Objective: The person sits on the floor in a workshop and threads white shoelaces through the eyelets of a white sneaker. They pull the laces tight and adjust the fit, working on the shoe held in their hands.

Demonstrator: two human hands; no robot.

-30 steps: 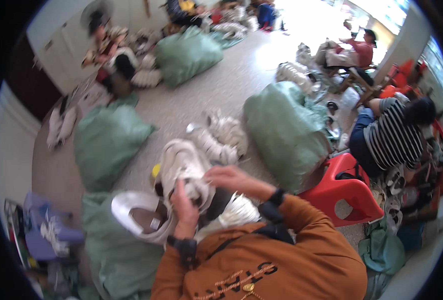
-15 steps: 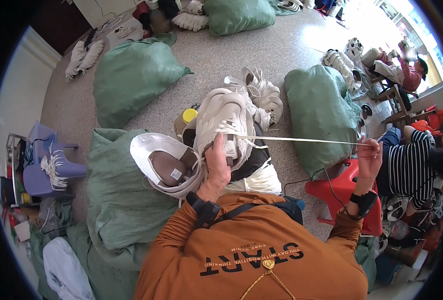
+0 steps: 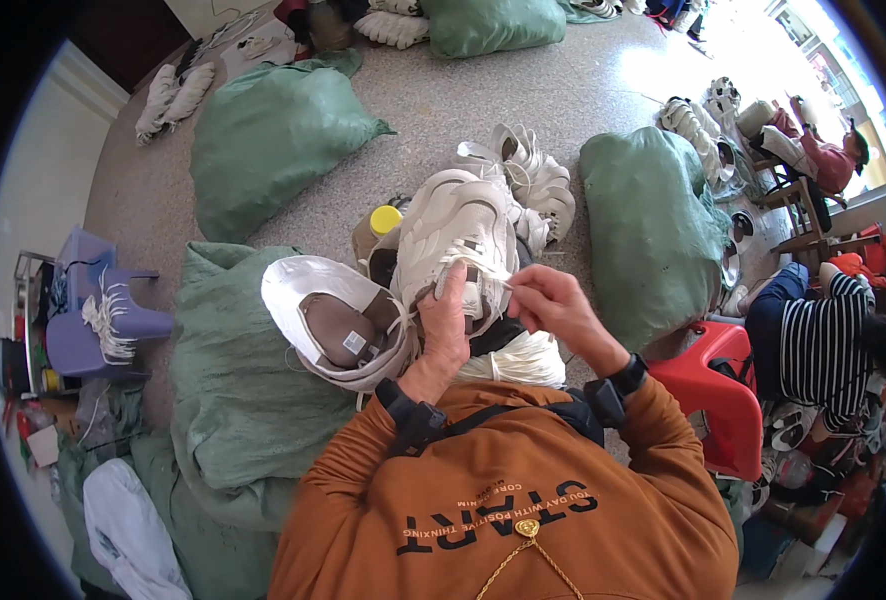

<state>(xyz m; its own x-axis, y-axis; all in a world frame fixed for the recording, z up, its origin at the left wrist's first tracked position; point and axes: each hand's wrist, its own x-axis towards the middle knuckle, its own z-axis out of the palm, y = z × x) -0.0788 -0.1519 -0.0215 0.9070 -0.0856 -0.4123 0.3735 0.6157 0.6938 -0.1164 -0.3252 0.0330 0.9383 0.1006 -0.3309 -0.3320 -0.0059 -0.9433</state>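
At centre frame, the left hand [image 3: 446,325] is gripping the chunky white lace-up sneaker [image 3: 458,240] from below, thumb pressing against its laced front, while the right hand [image 3: 553,305] is pinching the thin white shoelace [image 3: 493,282] between fingertips just beside the shoe's tongue. A second white sneaker with a brown insole [image 3: 333,325] is lying sole-side down just left of the held shoe, resting on a green fabric sack [image 3: 233,400] at lower left. A red plastic stool [image 3: 728,395] is standing at lower right.
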